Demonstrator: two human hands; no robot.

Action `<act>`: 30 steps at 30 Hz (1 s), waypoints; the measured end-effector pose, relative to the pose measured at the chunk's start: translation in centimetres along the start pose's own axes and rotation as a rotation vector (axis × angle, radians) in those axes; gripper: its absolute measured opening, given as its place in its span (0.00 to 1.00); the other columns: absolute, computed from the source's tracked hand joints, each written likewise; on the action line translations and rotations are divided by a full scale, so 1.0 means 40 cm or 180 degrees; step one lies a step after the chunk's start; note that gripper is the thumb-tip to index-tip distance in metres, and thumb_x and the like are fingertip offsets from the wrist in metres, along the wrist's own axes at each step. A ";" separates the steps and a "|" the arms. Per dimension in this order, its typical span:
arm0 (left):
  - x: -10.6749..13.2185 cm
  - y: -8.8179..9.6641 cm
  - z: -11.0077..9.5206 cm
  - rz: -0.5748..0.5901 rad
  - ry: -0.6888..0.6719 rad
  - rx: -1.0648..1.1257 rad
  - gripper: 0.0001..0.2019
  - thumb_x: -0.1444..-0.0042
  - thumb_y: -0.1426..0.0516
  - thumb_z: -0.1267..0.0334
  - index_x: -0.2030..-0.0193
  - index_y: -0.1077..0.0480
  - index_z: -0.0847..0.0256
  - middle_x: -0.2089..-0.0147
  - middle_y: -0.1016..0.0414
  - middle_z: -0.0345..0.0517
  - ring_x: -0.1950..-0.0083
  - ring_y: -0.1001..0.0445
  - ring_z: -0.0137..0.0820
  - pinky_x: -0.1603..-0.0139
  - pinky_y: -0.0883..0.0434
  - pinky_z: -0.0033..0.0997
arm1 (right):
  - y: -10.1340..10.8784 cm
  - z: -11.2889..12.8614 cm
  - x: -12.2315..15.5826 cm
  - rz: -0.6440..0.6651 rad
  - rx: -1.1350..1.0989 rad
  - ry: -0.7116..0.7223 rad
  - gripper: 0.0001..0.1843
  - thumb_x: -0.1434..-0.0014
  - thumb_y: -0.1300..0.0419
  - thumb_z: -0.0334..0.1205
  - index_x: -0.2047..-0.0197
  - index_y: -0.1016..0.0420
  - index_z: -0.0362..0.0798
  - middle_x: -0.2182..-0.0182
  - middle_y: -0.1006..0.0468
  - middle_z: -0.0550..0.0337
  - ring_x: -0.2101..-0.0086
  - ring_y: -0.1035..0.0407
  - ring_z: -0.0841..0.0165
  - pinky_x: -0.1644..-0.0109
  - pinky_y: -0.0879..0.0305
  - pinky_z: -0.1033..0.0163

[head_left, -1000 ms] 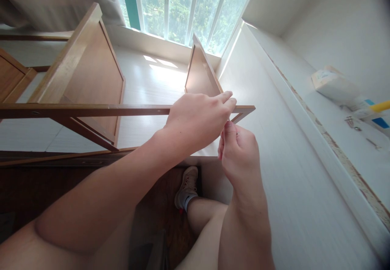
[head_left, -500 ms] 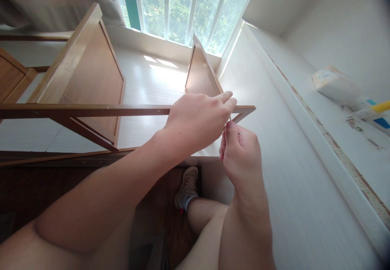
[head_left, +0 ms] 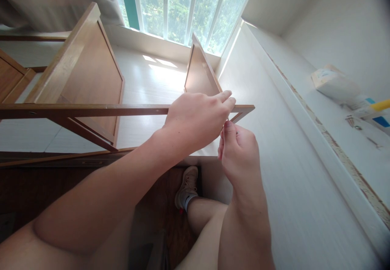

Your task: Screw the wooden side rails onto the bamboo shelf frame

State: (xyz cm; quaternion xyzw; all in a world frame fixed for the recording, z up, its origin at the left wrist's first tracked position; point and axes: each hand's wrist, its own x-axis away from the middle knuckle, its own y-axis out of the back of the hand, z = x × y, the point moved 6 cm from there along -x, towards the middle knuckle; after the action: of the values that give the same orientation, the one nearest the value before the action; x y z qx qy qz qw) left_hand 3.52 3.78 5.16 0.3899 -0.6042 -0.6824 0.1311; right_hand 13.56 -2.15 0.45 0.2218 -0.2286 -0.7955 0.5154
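A brown wooden frame with a long horizontal rail (head_left: 91,110) and two upright panels stands in front of me. My left hand (head_left: 196,117) rests over the rail near its right corner, fingers curled on it. Just below that corner my right hand (head_left: 239,146) is closed in a pinch, its thumb pointing up at the underside of the rail. What it pinches is too small to make out. The right upright panel (head_left: 199,73) joins the rail behind my left hand.
The larger left panel (head_left: 85,67) stands by a barred window (head_left: 183,6). A white wall ledge (head_left: 335,111) at right carries a white packet (head_left: 333,84), small metal fittings (head_left: 353,123) and a yellow-handled tool (head_left: 380,105). My leg and shoe (head_left: 187,186) are below.
My right hand dipped slightly and came back up under the rail corner. The left hand and the frame have hardly moved.
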 end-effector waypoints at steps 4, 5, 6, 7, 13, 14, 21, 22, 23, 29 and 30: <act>0.000 0.002 -0.001 -0.0006 0.0001 -0.0022 0.21 0.39 0.47 0.69 0.40 0.30 0.52 0.42 0.24 0.49 0.68 0.24 0.35 0.72 0.43 0.33 | 0.000 0.003 0.000 -0.0003 0.0037 -0.0026 0.28 0.30 0.55 0.56 0.79 0.42 0.51 0.85 0.35 0.62 0.82 0.43 0.71 0.77 0.51 0.63; 0.001 0.003 -0.001 -0.0006 0.0004 -0.0018 0.21 0.38 0.47 0.69 0.40 0.30 0.52 0.42 0.24 0.49 0.68 0.24 0.34 0.72 0.43 0.33 | 0.000 0.004 0.001 0.0002 0.0044 -0.0038 0.28 0.30 0.55 0.56 0.79 0.42 0.51 0.85 0.35 0.62 0.82 0.43 0.71 0.77 0.51 0.63; 0.001 0.003 -0.001 -0.0004 0.0005 -0.0014 0.20 0.38 0.47 0.69 0.40 0.30 0.52 0.42 0.24 0.49 0.68 0.24 0.34 0.72 0.43 0.33 | 0.000 0.006 0.001 0.0009 0.0048 -0.0044 0.28 0.30 0.55 0.56 0.79 0.42 0.51 0.85 0.35 0.61 0.82 0.42 0.71 0.77 0.51 0.63; 0.001 0.003 -0.001 -0.0003 0.0006 -0.0009 0.20 0.38 0.47 0.68 0.40 0.30 0.52 0.42 0.24 0.49 0.68 0.24 0.34 0.72 0.43 0.33 | 0.000 0.007 0.001 0.0012 0.0047 -0.0042 0.28 0.30 0.55 0.56 0.79 0.42 0.51 0.85 0.35 0.61 0.82 0.42 0.71 0.77 0.51 0.63; 0.001 0.002 0.000 0.0001 -0.0016 -0.0049 0.21 0.38 0.49 0.68 0.39 0.30 0.52 0.41 0.25 0.49 0.68 0.24 0.34 0.73 0.44 0.34 | 0.000 0.001 0.001 0.0019 0.0023 -0.0057 0.28 0.30 0.55 0.56 0.79 0.42 0.51 0.85 0.35 0.61 0.82 0.43 0.71 0.77 0.51 0.63; 0.001 0.002 0.000 0.0007 -0.0019 -0.0073 0.22 0.38 0.49 0.69 0.39 0.30 0.52 0.41 0.25 0.49 0.68 0.24 0.34 0.73 0.44 0.34 | -0.001 -0.002 0.001 0.0028 0.0018 -0.0059 0.28 0.30 0.55 0.56 0.79 0.42 0.51 0.85 0.35 0.61 0.82 0.43 0.71 0.77 0.51 0.63; 0.001 0.003 -0.001 0.0008 -0.0035 -0.0103 0.23 0.39 0.49 0.70 0.38 0.31 0.51 0.40 0.25 0.47 0.69 0.25 0.34 0.74 0.44 0.35 | -0.005 -0.003 -0.003 0.0012 -0.0007 -0.0039 0.28 0.29 0.56 0.56 0.78 0.42 0.51 0.84 0.35 0.62 0.81 0.43 0.71 0.77 0.52 0.63; 0.001 0.003 0.000 -0.0007 -0.0031 -0.0087 0.23 0.38 0.49 0.69 0.38 0.31 0.51 0.41 0.25 0.48 0.69 0.25 0.34 0.74 0.44 0.34 | -0.006 -0.003 -0.003 0.0020 -0.0004 -0.0055 0.28 0.30 0.56 0.56 0.78 0.42 0.51 0.84 0.35 0.62 0.81 0.43 0.71 0.77 0.52 0.63; 0.001 0.003 0.000 -0.0018 -0.0023 -0.0066 0.22 0.38 0.49 0.69 0.38 0.31 0.51 0.41 0.25 0.48 0.69 0.25 0.34 0.74 0.44 0.34 | -0.006 -0.003 -0.002 0.0026 -0.0002 -0.0068 0.28 0.30 0.55 0.55 0.78 0.42 0.51 0.84 0.35 0.62 0.81 0.43 0.71 0.77 0.52 0.64; 0.001 0.001 0.002 -0.0026 0.0009 0.0022 0.21 0.38 0.48 0.69 0.39 0.31 0.51 0.42 0.24 0.49 0.68 0.24 0.35 0.72 0.42 0.34 | -0.003 -0.001 0.000 0.0023 0.0053 -0.0067 0.27 0.30 0.54 0.54 0.79 0.43 0.51 0.84 0.36 0.62 0.81 0.43 0.71 0.76 0.52 0.63; 0.001 0.001 0.002 -0.0028 0.0015 0.0006 0.22 0.38 0.48 0.69 0.39 0.31 0.51 0.42 0.24 0.48 0.68 0.24 0.35 0.72 0.42 0.34 | -0.002 0.001 0.001 0.0017 0.0069 -0.0067 0.27 0.30 0.54 0.54 0.79 0.43 0.51 0.84 0.36 0.62 0.81 0.43 0.71 0.76 0.52 0.63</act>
State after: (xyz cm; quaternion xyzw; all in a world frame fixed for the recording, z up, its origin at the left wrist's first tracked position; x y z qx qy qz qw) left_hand 3.41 3.80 5.19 0.3943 -0.6028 -0.6815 0.1291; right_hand 13.47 -2.14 0.42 0.2184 -0.2432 -0.7939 0.5127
